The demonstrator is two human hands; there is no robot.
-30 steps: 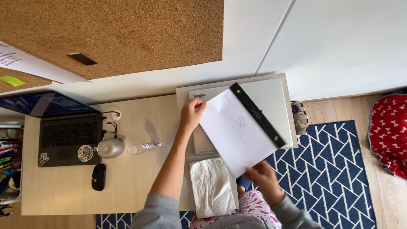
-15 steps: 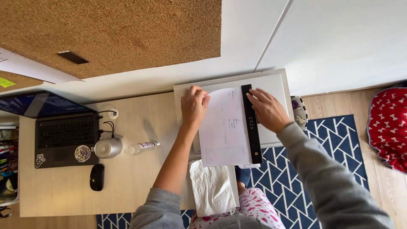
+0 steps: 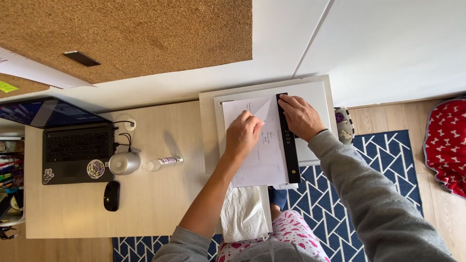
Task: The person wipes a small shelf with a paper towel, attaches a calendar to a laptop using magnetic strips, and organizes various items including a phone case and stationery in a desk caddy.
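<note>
Single head-worn view, looking almost straight down from well above the desk point(image 3: 160, 145). Top of frame faces the far wall and cork board point(image 3: 126, 39); bottom edge catches own lap and both sleeves. Mid-range, not close: takes in the whole desktop from the laptop point(image 3: 73, 145) at far left to the patterned rug point(image 3: 378, 194) and wood floor at right. Both forearms enter from the near edge, meeting near centre. No second view, so no shared area to note.
</note>
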